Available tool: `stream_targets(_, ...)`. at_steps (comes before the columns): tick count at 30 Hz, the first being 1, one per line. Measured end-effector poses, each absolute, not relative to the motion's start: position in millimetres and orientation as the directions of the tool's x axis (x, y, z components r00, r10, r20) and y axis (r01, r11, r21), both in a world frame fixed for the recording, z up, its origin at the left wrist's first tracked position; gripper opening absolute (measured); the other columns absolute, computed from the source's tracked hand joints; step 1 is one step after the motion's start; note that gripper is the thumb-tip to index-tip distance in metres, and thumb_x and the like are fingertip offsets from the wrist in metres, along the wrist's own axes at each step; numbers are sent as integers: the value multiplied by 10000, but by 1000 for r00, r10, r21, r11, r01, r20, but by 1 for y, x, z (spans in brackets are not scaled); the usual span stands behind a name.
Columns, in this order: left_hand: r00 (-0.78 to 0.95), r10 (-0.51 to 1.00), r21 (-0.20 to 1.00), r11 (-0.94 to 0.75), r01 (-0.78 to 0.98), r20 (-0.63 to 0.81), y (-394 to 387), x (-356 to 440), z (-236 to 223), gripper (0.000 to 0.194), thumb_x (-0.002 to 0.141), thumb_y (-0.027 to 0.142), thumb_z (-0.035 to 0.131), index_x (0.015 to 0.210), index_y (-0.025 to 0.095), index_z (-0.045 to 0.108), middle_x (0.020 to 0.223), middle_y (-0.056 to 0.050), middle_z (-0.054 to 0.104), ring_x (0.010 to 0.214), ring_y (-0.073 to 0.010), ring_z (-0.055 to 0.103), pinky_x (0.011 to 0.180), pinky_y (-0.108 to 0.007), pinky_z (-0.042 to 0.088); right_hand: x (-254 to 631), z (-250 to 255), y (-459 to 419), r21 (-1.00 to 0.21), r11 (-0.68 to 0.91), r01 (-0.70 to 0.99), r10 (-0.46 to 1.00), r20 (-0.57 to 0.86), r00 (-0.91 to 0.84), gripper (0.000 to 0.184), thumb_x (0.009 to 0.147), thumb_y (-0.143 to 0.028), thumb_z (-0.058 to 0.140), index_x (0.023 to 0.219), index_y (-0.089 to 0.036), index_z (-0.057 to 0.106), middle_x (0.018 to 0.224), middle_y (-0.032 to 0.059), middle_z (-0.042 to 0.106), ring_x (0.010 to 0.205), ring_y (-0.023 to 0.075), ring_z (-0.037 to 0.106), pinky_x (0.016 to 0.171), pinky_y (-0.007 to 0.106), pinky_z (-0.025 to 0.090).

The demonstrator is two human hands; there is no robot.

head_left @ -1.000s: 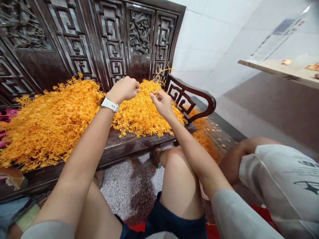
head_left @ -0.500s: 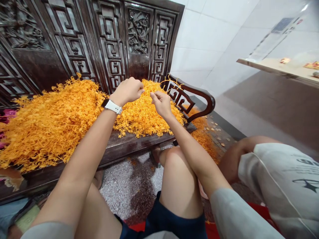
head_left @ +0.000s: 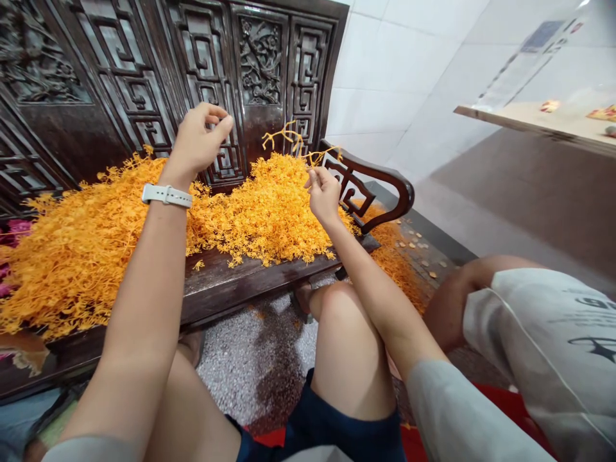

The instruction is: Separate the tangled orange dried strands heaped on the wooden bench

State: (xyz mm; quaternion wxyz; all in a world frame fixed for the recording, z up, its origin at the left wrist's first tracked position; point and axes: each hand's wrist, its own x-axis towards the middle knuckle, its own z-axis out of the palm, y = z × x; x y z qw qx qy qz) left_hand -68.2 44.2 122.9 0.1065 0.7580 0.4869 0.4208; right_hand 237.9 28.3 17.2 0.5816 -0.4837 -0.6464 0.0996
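A big heap of orange plastic sprigs (head_left: 120, 224) covers the seat of a dark carved wooden bench (head_left: 231, 282). My right hand (head_left: 321, 192) is pinched on one orange sprig (head_left: 293, 142) that sticks up above the heap near the bench arm. My left hand (head_left: 198, 140), with a white watch on its wrist, is raised over the heap with thumb and fingers pinched together; what it holds, if anything, is too small to make out.
The curved bench armrest (head_left: 380, 186) sits right of my right hand. More orange sprigs and small bits (head_left: 404, 256) lie on the floor beyond it. Another person in a white shirt (head_left: 539, 346) sits at my right. A shelf (head_left: 529, 122) runs along the tiled wall.
My left hand has pulled away from my right hand, up and to the left. My right hand stays in place with the sprig, now standing higher above the heap.
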Motion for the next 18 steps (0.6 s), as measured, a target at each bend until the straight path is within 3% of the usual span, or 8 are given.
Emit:
stream_targets(2, 40, 818, 653, -486, 581, 574, 48, -76, 120, 526, 1067, 625, 612, 1272, 141, 625, 1263, -71, 690, 1045, -158, 566, 962, -339, 498, 237, 19, 27, -708, 523, 474, 738, 655, 163, 509, 1078, -727, 468, 1144, -277, 697, 836, 67, 715, 755, 234, 640, 802, 414, 533)
stream_targets(5, 10, 833, 686, -463, 561, 554, 49, -79, 117, 400, 1075, 504, 654, 1237, 138, 647, 1205, -57, 719, 1001, -135, 576, 903, -293, 504, 235, 20, 26, -725, 538, 429, 736, 653, 181, 522, 1078, -744, 440, 1270, -287, 603, 864, 59, 702, 754, 228, 642, 797, 407, 532)
stream_targets(10, 42, 853, 685, -447, 575, 521, 40, -76, 119, 303, 1109, 375, 604, 1253, 114, 659, 1172, -56, 697, 1012, -120, 573, 957, -300, 479, 230, 17, 35, -753, 558, 350, 757, 634, 158, 495, 1075, -747, 400, 1207, -297, 560, 888, 62, 661, 798, 223, 662, 780, 394, 543)
stream_targets(14, 70, 872, 664, -419, 619, 485, 33, -72, 120, 335, 1109, 387, 579, 1280, 110, 659, 1219, -80, 680, 981, -127, 544, 949, -328, 467, 228, 15, 45, -808, 512, 291, 799, 572, 183, 516, 1060, -751, 410, 1253, -295, 554, 913, 79, 656, 763, 225, 644, 730, 404, 541)
stream_targets(18, 88, 884, 640, -397, 658, 458, 31, -69, 120, 374, 1104, 408, 560, 1299, 101, 649, 1253, -96, 681, 957, -131, 538, 921, -331, 475, 229, 14, 47, -801, 488, 347, 811, 563, 159, 596, 1052, -825, 328, 1200, -295, 556, 1008, 87, 663, 795, 201, 650, 701, 360, 534)
